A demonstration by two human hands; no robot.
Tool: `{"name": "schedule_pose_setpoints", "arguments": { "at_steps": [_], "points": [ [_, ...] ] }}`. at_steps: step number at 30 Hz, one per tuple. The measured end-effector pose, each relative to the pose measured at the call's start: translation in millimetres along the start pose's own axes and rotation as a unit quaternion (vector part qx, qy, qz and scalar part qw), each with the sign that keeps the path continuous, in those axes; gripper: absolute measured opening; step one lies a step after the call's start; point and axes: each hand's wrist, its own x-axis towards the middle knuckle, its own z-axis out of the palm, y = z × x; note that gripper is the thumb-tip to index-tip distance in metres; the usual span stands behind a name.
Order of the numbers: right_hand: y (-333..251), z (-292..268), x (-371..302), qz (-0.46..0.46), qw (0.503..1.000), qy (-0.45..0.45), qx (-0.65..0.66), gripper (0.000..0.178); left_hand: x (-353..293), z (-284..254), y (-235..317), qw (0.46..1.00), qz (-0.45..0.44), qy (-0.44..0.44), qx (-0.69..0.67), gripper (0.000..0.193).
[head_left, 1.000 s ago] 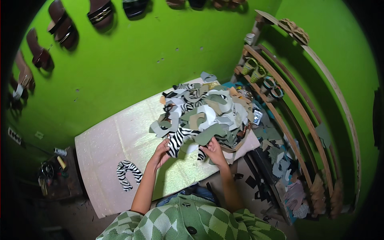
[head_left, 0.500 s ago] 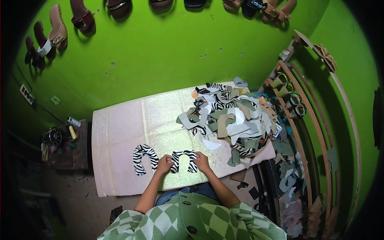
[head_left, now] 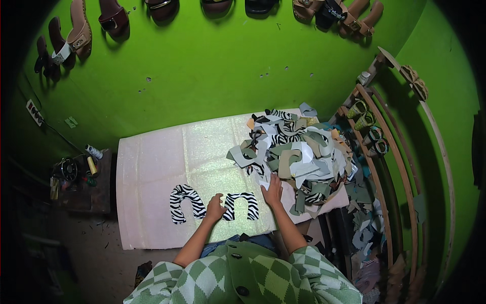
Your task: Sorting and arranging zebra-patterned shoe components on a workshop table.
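Two zebra-striped cut pieces lie on the table sheet in front of me. The left one is a rounded arch (head_left: pixel 178 205); the right one is a squarer U-shaped piece (head_left: pixel 242 198). Between the two is my left hand (head_left: pixel 216 208), its fingers apart and holding nothing, close to the squarer piece's left edge. My right hand (head_left: pixel 273 191) reaches to the near left edge of a heap of cut scraps (head_left: pixel 304 157), fingers stretched out. It rests beside a small white scrap (head_left: pixel 264 183); I cannot tell whether it touches it.
A pale, shiny sheet (head_left: pixel 152 167) covers the table. On the left stands a small dark table (head_left: pixel 83 195) with thread spools (head_left: pixel 92 166). A wooden rack (head_left: pixel 390 172) holding sandals (head_left: pixel 365 120) leans at the right, with scraps below. More sandals (head_left: pixel 114 23) hang on the green wall.
My right hand has let go of the squarer zebra piece and moved right and away to the scrap heap. My left hand has loosened from that piece and shifted slightly right.
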Motion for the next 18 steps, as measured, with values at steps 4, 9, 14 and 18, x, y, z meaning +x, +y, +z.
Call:
{"name": "schedule_pose_setpoints", "arguments": {
  "at_steps": [4, 9, 14, 18],
  "points": [
    [-2.7, 10.4, 26.0, 0.035, 0.999, -0.019, 0.001, 0.066, 4.3, 4.3, 0.0, 1.000, -0.005, 0.001, -0.027, 0.064],
    [2.1, 17.6, 40.3, 0.031, 0.999, -0.015, -0.004, 0.044, 5.5, 1.4, 2.3, 0.999, -0.014, -0.011, -0.038, 0.061],
    [-3.9, -2.6, 31.4, -0.033, 0.992, 0.094, 0.071, 0.016, 5.7, -4.8, 9.4, 0.999, -0.014, 0.005, -0.051, 0.053],
    [-13.0, -29.1, 9.4, -0.077, 0.981, 0.122, 0.131, 0.019, 17.9, 3.0, 19.3, 0.988, -0.009, -0.019, -0.154, 0.036]
  ]
}}
